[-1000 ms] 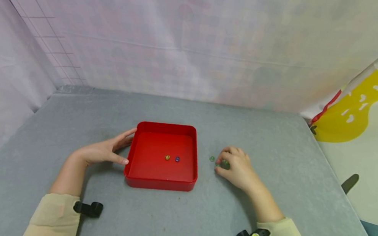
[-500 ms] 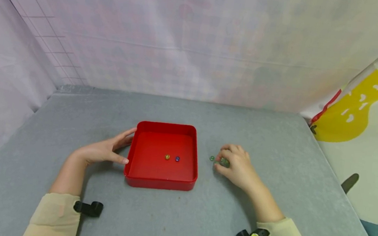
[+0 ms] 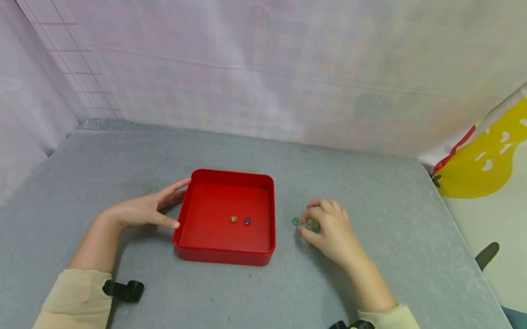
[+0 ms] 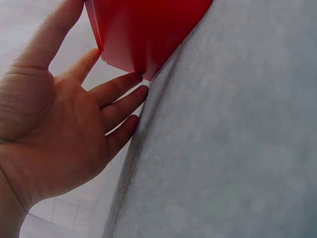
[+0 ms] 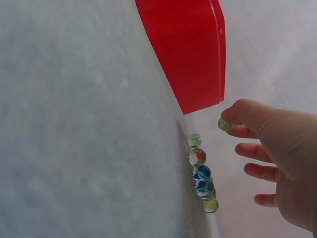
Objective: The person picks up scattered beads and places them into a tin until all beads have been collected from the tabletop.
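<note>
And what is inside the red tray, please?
In the red tray lie a yellow marble and, just right of it, not touching, a blue marble. The near wall covers a strip of floor; anything there cannot be seen.

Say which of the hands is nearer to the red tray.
Left. The left hand touches the red tray at its left side; the right hand is apart, off its right side, pinching a green marble.

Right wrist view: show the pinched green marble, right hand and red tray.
Green marble (image 5: 225,125), right wrist view, exposed side.
Right hand (image 5: 295,158), right wrist view, palm.
Red tray (image 5: 187,54), right wrist view, outer wall.
</note>
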Motion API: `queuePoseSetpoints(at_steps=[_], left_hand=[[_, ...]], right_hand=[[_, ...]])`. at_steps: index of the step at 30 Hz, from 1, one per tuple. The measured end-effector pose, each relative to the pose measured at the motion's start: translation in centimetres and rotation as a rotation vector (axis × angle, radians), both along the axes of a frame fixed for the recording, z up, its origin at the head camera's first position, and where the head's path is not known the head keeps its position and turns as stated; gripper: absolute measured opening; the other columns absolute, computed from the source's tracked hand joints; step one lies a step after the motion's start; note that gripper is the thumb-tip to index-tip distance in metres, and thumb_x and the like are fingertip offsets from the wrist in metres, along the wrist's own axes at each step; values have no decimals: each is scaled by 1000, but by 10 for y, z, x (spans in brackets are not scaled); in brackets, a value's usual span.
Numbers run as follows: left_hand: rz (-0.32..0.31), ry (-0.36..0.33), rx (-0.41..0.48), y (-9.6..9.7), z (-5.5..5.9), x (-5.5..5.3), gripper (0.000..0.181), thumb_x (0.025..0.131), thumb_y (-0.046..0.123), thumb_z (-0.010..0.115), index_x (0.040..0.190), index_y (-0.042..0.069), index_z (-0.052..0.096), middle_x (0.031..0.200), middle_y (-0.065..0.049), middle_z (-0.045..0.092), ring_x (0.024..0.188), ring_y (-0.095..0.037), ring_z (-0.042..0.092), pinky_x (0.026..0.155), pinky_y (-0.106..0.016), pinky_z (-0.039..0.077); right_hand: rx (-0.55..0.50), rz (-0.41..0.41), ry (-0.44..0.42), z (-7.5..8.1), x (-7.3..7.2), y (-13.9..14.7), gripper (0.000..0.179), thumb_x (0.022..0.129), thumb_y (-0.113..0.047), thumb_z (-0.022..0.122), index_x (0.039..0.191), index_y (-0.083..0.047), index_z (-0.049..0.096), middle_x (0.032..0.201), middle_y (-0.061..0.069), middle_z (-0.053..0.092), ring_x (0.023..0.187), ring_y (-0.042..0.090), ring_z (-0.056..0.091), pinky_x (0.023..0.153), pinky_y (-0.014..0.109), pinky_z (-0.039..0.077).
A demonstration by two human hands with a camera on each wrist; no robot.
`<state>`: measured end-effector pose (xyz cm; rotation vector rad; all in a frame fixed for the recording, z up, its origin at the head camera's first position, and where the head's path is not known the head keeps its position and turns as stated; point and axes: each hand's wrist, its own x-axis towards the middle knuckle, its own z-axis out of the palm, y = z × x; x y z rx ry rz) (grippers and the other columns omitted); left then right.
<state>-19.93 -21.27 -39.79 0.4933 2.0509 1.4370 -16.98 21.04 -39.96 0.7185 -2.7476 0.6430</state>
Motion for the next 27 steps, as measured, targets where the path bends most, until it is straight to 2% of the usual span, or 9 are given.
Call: queuePoseSetpoints(at_steps=[19,27], left_hand=[[-3,0,5,0,0,0,97,85,12,73,155,24,7,158,-14,8,143,-35,6,104,-63,24],[0,4,7,0,0,1,97,85,13,73,155,24,8,158,-13,9,143,-35,6,103,-62,26]], right_hand=[[-35,18,61,10,4,-4,12,77,-16,78,82,-12,67,109,11,59,106,33,47,89,53,32],[-43,31,75,17,6,-7,11,77,-15,76,82,-12,67,111,13,59,107,32,47,89,53,32]])
